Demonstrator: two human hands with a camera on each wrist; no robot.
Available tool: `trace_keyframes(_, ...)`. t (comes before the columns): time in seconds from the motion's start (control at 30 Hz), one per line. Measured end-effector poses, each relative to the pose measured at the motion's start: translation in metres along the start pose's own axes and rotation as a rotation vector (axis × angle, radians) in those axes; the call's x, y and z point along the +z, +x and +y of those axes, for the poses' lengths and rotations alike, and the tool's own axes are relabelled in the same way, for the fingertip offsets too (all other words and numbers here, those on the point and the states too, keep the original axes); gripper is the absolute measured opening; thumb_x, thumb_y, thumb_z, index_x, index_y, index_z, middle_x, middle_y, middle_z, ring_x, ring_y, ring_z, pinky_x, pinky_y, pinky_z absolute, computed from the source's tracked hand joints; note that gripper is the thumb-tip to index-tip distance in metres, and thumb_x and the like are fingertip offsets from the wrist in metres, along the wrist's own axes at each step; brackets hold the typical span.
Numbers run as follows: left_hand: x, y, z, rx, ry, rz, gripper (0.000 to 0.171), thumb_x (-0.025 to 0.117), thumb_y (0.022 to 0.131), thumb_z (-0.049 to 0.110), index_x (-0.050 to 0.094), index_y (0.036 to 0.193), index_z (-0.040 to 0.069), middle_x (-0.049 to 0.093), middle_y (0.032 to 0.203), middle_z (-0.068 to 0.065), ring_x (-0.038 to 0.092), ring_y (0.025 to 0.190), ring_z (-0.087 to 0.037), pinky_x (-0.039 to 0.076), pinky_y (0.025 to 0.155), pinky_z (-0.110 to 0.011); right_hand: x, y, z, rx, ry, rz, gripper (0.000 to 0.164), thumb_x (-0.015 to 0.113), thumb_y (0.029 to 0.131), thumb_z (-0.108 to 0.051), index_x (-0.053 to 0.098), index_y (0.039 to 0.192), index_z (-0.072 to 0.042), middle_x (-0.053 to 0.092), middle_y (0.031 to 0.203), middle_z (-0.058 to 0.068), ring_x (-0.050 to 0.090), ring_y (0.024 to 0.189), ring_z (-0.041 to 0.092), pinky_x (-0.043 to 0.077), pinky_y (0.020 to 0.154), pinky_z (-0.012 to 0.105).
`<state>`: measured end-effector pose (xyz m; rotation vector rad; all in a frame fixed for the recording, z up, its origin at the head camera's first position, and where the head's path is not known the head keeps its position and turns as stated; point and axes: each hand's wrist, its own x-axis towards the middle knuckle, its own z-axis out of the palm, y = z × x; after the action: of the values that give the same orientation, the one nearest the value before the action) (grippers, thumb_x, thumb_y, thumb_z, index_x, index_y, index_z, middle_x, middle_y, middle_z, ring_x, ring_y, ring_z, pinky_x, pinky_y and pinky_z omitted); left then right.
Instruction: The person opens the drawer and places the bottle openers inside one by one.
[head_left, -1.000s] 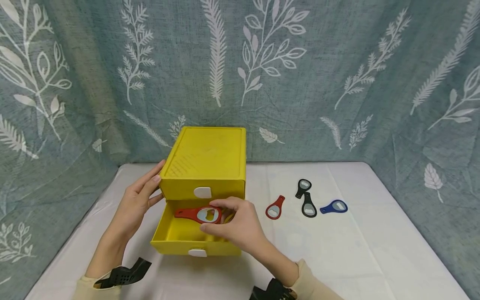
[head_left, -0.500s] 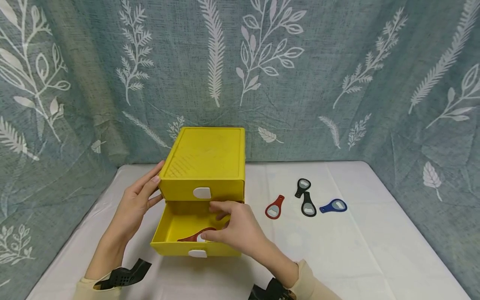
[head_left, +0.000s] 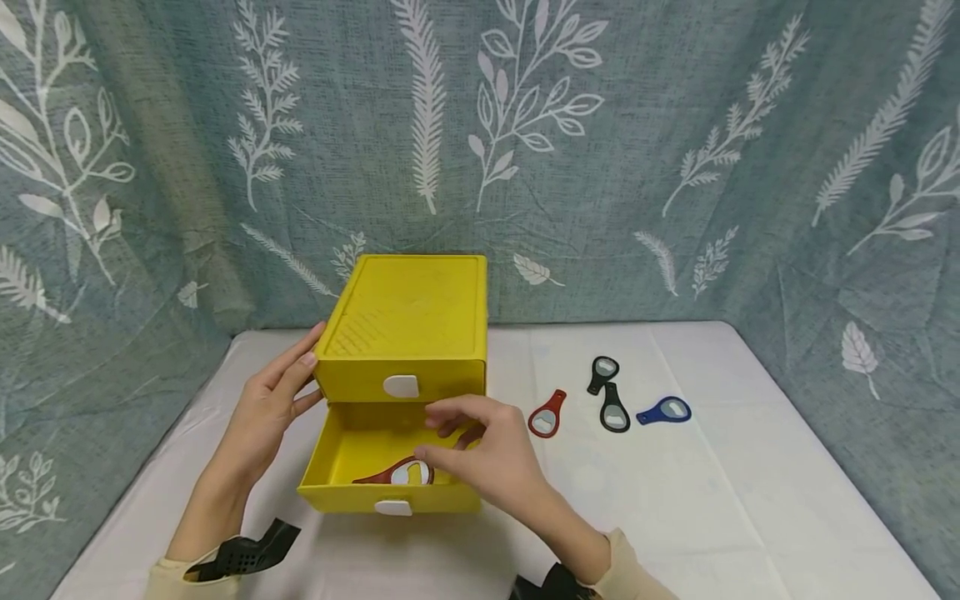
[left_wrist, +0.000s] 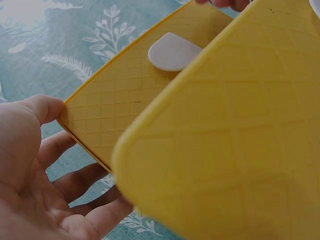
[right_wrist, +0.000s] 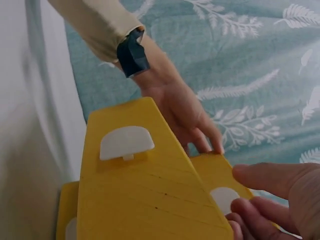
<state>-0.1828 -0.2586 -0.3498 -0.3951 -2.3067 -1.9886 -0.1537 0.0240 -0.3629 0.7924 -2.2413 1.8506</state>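
A yellow drawer box [head_left: 412, 308] has its lower drawer [head_left: 435, 500] pulled out. Inside that drawer, near its front wall, lies a red bottle opener [head_left: 388, 476], partly hidden by the wall. My right hand [head_left: 498, 450] hovers over the drawer's right side, thumb and fingers apart with nothing between them. My left hand [head_left: 258, 417] rests on the box's left side; in the left wrist view its thumb [left_wrist: 47, 109] touches the corner of the upper drawer's front [left_wrist: 115, 100] and its fingers lie along the side.
To the right on the white cloth lie another red bottle opener [head_left: 547, 414], two black bottle openers [head_left: 605, 367] close together, and a blue bottle opener [head_left: 663, 410]. A green leaf-patterned curtain [head_left: 570, 233] hangs behind and at both sides.
The red bottle opener has gone from the right hand's pinch down into the lower drawer. The right hand has let go and drawn slightly up and right. The left hand stays at the box.
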Motion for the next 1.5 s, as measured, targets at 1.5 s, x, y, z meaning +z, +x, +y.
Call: trace_keyframes(1.5,0.0,0.0,-0.002,0.024,0.005,0.003,0.051,0.044,0.106,0.034,0.033,0.156,0.023,0.026,0.159,-0.009,0.046,0.126,-0.01,0.048,0.091,-0.019,-0.141,0.032,0.119,0.294,0.013,0.115,0.035,0.078,0.085,-0.008,0.07,0.118,0.0,0.067,0.117,0.02,0.065,0.1,0.024,0.053,0.086,0.033)
